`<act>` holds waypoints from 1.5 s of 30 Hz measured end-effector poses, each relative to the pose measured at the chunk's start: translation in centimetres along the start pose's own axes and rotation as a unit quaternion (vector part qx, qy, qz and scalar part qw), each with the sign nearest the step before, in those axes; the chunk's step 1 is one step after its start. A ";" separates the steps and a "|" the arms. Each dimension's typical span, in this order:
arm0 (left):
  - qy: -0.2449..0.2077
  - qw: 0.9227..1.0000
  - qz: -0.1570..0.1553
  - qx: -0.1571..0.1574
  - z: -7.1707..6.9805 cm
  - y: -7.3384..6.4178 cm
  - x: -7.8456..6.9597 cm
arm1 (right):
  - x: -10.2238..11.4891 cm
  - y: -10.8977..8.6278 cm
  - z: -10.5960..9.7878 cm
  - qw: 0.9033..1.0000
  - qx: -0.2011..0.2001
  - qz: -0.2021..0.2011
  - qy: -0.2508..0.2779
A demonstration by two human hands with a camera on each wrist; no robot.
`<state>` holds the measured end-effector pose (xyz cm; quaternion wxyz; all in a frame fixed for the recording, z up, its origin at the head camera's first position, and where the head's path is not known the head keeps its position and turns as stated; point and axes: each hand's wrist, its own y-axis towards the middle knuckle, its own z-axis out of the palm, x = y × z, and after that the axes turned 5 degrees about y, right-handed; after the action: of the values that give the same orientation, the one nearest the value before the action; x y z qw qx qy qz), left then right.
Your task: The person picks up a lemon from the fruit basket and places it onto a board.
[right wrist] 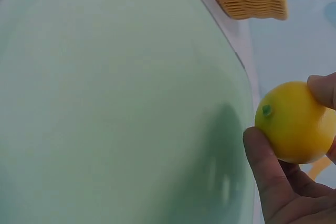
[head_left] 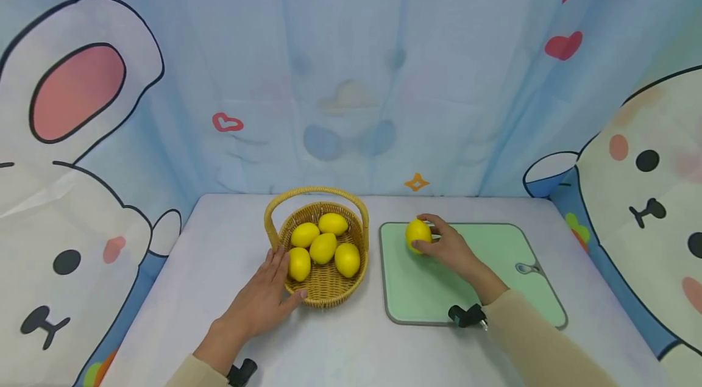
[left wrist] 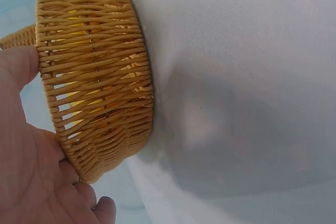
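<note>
My right hand [head_left: 451, 253] holds a yellow lemon [head_left: 418, 235] between thumb and fingers over the far left part of a green cutting board [head_left: 455, 289]. In the right wrist view the lemon [right wrist: 294, 121] shows its green stem end, and a shadow falls on the board below. The left hand [head_left: 262, 298] rests against the near left rim of a wicker basket [head_left: 329, 298], its fingers mostly straight and the thumb along the front. Several lemons [head_left: 323, 248] lie inside that basket. From the left wrist view, the palm and fingers [left wrist: 79, 198] touch the woven side.
The basket's arched handle [head_left: 315, 190] stands up at its back. A white cloth [head_left: 329, 350] covers the table, and a blue patterned curtain [head_left: 351, 70] hangs behind it. Near the board's right edge is a small grey hanging hole [head_left: 528, 268].
</note>
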<state>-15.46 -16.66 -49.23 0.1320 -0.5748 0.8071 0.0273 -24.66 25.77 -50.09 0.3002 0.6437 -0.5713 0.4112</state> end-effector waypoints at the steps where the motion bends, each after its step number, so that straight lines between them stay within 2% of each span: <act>1: -0.001 1.000 0.000 0.000 0.0 0.0 0.0 | -0.1 0.0 0.1 1.000 0.001 0.004 -0.007; 7: -0.002 1.000 0.006 -0.003 0.2 0.0 0.0 | -0.8 0.1 0.3 0.999 0.002 0.009 -0.043; 17: 0.006 1.000 0.001 -0.005 0.5 0.0 -0.1 | -1.7 0.7 0.4 0.999 0.021 0.012 -0.043; 22: 0.004 1.000 0.003 -0.004 0.4 0.1 -0.2 | -1.7 1.0 0.3 0.998 0.042 0.016 -0.046; 27: 0.008 1.000 0.002 -0.004 0.4 0.1 -0.1 | -1.5 1.2 0.2 0.996 0.056 0.012 -0.071; 36: -0.006 1.000 0.004 -0.005 0.3 0.2 0.0 | -1.4 1.5 0.1 0.994 0.056 0.027 -0.090; 45: -0.008 1.000 0.002 -0.007 0.2 0.2 0.2 | -1.3 1.6 0.2 0.995 0.058 0.025 -0.080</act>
<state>-15.63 -16.76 -49.52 0.1348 -0.5736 0.8071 0.0377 -26.25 25.91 -51.43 0.2053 0.6766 -0.5844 0.3983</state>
